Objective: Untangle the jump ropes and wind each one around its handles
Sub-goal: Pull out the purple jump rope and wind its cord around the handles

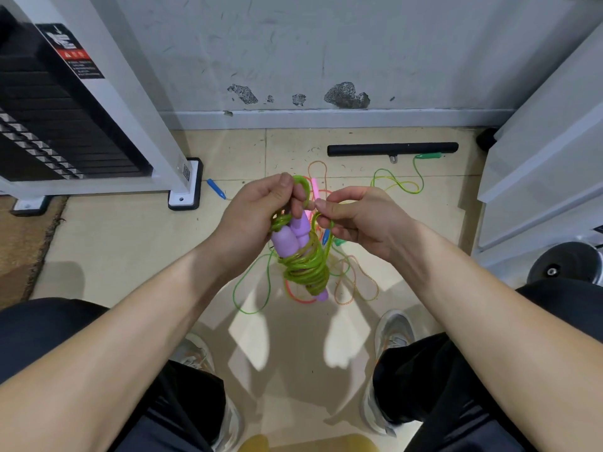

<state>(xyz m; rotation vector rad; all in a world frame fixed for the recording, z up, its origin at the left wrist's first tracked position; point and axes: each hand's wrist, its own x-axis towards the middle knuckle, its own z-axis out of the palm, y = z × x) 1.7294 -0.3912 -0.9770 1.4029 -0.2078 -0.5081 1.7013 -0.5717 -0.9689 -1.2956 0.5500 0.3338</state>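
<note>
Left hand: The left hand (257, 213) gripped the two purple handles (287, 239) side by side, fingers curled round them and thumb pressed onto a loop of rope at their top end.

Right hand: The right hand (362, 220) pinched a strand of the same rope between thumb and forefinger, just beside the left fingertips; its other fingers were curled in under the palm.

Rope in hand: The thick green rope (305, 267) was wound in many turns around the lower half of the handles, held in the air above the floor between the person's knees, with one short loop free at the top.

Floor tangle: Below and beyond the hands, thin ropes lay mixed together on the tiled floor (130, 243): an orange rope (357, 288), a thin green rope (396, 185) running to a green handle (428, 155), a pink handle (315, 188) and a blue handle (216, 188) lying off to the left.

Surroundings: A black bar (391, 149) lay along the foot of the scuffed wall (326, 44), a weight stack (49, 125) stood at left and a weight plate (566, 261) sat at right.

Person: Dark trousers and grey shoes (394, 331) framed the floor tangle.
</note>
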